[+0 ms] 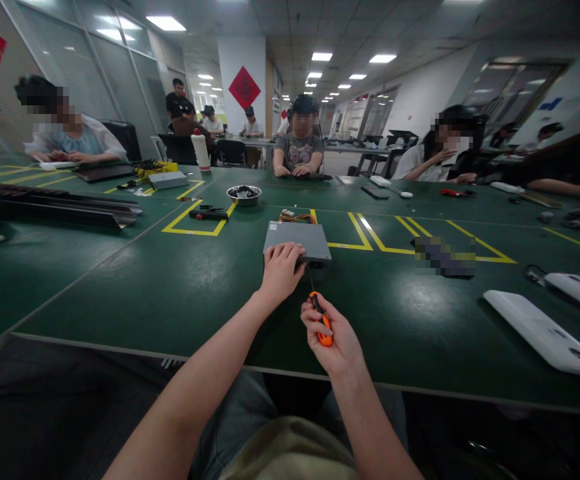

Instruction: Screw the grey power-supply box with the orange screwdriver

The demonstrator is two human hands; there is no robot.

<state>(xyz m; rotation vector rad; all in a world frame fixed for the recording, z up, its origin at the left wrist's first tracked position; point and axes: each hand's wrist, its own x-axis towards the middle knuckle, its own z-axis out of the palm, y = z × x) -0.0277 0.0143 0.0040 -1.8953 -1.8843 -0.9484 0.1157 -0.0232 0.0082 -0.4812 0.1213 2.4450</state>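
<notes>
A grey metal power supply unit [303, 238] lies on the green table [185, 293] in front of me, its bundle of coloured wires [296, 217] at the far side. My left hand [281, 270] rests on its near left edge, fingers over the top, gripping it. In my right hand [334, 333] is an orange and black screwdriver [324, 325], its shaft pointing up at the unit's near face by the socket. Whether the tip sits in a screw is too small to tell.
Beyond the unit stand a metal bowl [243, 194] of small parts and a white bottle [201, 152]. A black tool [209, 213] lies inside yellow tape. At right are a white device [545, 330] and a phone-like blurred object [444, 257]. Several people sit around the table.
</notes>
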